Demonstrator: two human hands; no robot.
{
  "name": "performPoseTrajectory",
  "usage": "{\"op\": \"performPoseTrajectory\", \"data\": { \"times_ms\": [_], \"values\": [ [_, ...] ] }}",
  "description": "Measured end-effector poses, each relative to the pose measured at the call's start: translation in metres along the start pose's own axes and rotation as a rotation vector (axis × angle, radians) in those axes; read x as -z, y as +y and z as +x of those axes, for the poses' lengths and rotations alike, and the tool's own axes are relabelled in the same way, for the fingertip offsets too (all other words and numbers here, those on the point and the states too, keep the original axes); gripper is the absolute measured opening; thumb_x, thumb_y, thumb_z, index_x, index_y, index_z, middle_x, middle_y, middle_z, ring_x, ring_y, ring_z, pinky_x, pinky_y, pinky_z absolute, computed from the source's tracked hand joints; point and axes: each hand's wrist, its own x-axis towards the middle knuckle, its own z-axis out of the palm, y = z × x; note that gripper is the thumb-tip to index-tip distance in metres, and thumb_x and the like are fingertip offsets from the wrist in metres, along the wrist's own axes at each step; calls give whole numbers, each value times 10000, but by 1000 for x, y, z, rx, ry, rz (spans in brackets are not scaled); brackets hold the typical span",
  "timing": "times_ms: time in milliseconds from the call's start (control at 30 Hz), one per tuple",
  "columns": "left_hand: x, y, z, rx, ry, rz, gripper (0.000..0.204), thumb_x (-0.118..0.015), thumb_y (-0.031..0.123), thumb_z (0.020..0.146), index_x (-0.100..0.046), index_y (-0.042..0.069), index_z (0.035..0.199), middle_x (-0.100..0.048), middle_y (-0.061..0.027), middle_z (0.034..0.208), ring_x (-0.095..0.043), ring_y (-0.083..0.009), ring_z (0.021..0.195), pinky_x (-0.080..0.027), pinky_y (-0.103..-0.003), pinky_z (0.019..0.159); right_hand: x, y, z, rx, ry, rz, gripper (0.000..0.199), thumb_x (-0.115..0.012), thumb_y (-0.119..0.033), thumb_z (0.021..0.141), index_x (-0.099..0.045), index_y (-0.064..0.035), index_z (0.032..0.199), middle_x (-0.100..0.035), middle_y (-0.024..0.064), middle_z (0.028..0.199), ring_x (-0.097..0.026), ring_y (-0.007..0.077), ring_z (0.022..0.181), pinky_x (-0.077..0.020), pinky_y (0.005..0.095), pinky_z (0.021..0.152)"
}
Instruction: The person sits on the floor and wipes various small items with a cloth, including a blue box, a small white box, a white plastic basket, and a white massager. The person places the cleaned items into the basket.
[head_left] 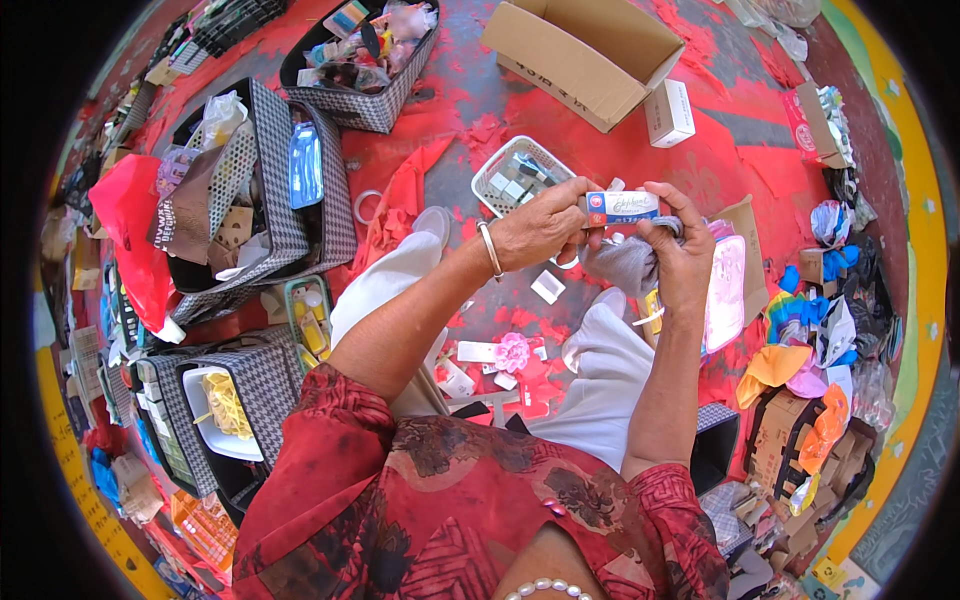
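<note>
My left hand (540,228), a bangle on its wrist, pinches one end of a small blue, white and red box (622,207). The other end is between the fingers of my right hand (682,250). A crumpled grey cloth (620,262) is also gripped in my right hand, hanging just below the box. Both hands are raised in front of me, over my lap. Just beyond my left hand stands a white basket (480,187) with several small white and dark blocks in it. A small white block (547,286) lies on the floor below the hands.
Houndstooth bins (375,108) of mixed goods stand to the left and far left. An open cardboard box (570,60) and a white carton (670,113) are at the back. A pink case (725,290) is close by my right arm. Loose packets crowd the right edge.
</note>
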Motion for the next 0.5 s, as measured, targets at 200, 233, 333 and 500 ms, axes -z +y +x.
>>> {"op": "performPoseTrajectory", "data": {
  "times_ms": [200,233,333,500],
  "values": [
    [-3,3,-2,52,-24,-96,296,-347,116,849,-408,6,1117,-501,-50,739,-442,-102,506,-379,-220,443,1,11,6,-59,0,301,356,-629,47,731,-578,-7,1080,-614,65,966,-579,105,819,-468,214,731],
    [-4,4,-3,92,-13,-129,300,-346,110,843,-410,7,1117,-494,-46,736,-436,-102,506,-374,-220,441,2,15,6,-94,4,343,353,-627,40,738,-573,-5,1084,-613,68,963,-585,111,815,-475,218,722],
    [-5,5,-4,78,-15,-249,306,-338,85,809,-436,-13,1082,-473,-33,724,-436,-101,509,-372,-221,431,3,25,8,-214,-5,493,342,-614,24,760,-558,0,1097,-612,77,951,-601,128,799,-494,231,692],
    [-2,4,0,25,90,-264,322,-320,57,755,-472,-44,1020,-488,-33,729,-451,-84,532,-424,-218,440,1,34,13,-337,57,702,322,-582,16,792,-536,5,1110,-613,91,943,-620,146,764,-522,249,645]
  ]
}}
